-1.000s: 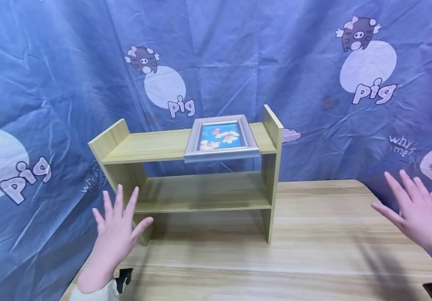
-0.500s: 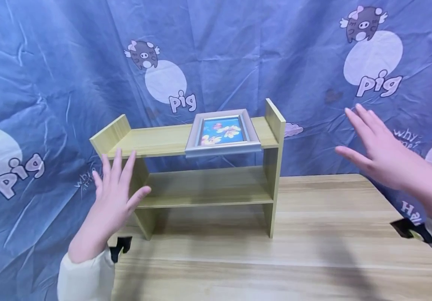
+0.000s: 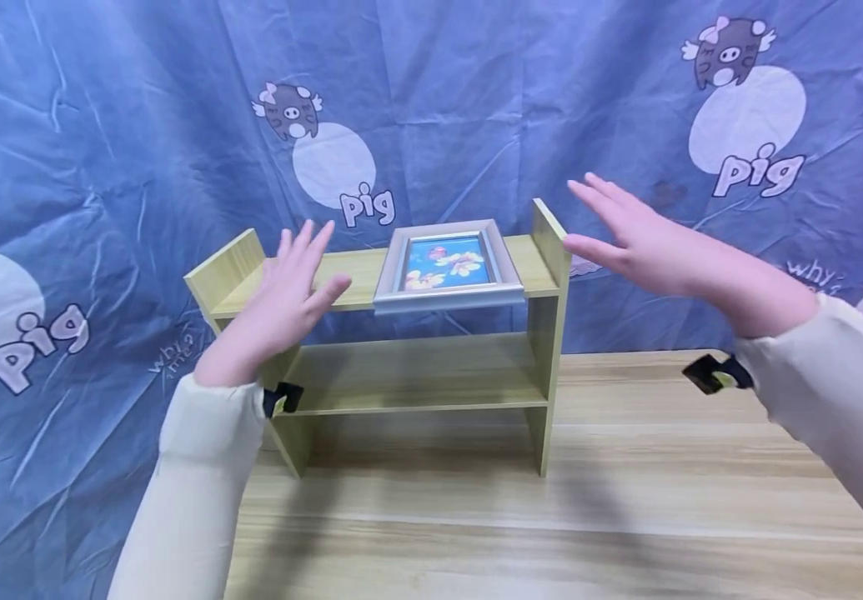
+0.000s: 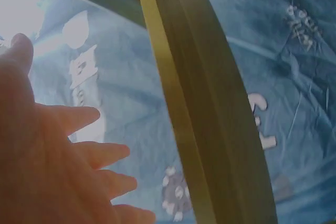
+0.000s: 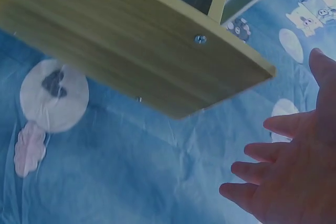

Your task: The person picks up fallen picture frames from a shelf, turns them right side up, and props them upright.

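A silver picture frame (image 3: 388,279) with a flower picture lies face up on the top board of a small wooden shelf (image 3: 416,375), its front edge jutting past the board. My left hand (image 3: 284,296), fingers straight and spread, is left of the frame and overlaps the shelf's top board in the head view. To the right, my right hand (image 3: 641,237) has its thumb tip near the shelf's right side panel, fingers extended. Both hands hold nothing. The wrist views show the spread left fingers (image 4: 113,182) and right fingers (image 5: 252,171) beside the shelf boards.
The shelf stands on a wood-grain table (image 3: 476,533), with a lower board (image 3: 416,379) under the top one. A blue cloth (image 3: 461,108) printed with pigs and white circles hangs behind and to the left.
Both hands have risen and moved inward toward the picture frame, the right one travelling further left. The shelf and the frame have stayed in place.
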### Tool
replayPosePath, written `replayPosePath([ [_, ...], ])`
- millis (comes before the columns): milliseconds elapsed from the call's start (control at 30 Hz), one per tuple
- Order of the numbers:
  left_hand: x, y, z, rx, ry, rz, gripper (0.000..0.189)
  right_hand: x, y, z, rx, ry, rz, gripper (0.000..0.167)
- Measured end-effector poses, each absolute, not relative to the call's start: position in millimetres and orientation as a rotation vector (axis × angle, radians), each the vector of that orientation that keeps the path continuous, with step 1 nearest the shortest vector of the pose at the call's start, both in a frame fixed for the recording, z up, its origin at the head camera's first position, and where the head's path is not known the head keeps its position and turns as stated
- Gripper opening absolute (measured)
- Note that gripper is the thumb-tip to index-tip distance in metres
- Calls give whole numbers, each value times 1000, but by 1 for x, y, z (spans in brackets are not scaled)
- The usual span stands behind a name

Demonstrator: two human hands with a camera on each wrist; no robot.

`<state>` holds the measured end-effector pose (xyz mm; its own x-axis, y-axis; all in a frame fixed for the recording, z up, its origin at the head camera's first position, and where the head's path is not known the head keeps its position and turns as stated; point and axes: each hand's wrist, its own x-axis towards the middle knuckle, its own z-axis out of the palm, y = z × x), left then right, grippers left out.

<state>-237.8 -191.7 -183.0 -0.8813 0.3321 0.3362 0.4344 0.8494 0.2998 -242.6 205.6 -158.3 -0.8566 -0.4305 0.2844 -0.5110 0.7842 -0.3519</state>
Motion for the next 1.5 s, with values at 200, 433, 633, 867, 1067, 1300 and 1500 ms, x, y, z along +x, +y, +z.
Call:
replayPosePath([
  [200,-267,-168,-170,-664,-2816,-657,72,-263,179,-144,780,-2908,607,78],
  [433,-287,-150,-170,-737,-2866,-666,66,-274,157,-144,836,-2986,539,80],
  [633,-291,-149,-176,-754,-2915,-739,66,-277,146,-145,814,-3031,351,79],
  [867,-291,-149,-178,-765,-2952,-721,65,-275,142,-140,758,-3102,95,80],
  [1067,-293,-147,-181,-784,-2990,-671,62,-276,141,-139,761,-3153,-16,77],
  [1300,-290,-147,-182,-724,-3047,-751,64,-279,139,-142,758,-3162,-38,71],
  [1500,-291,-147,-182,-816,-3017,-781,52,-280,138,-142,751,-3169,-41,67],
])
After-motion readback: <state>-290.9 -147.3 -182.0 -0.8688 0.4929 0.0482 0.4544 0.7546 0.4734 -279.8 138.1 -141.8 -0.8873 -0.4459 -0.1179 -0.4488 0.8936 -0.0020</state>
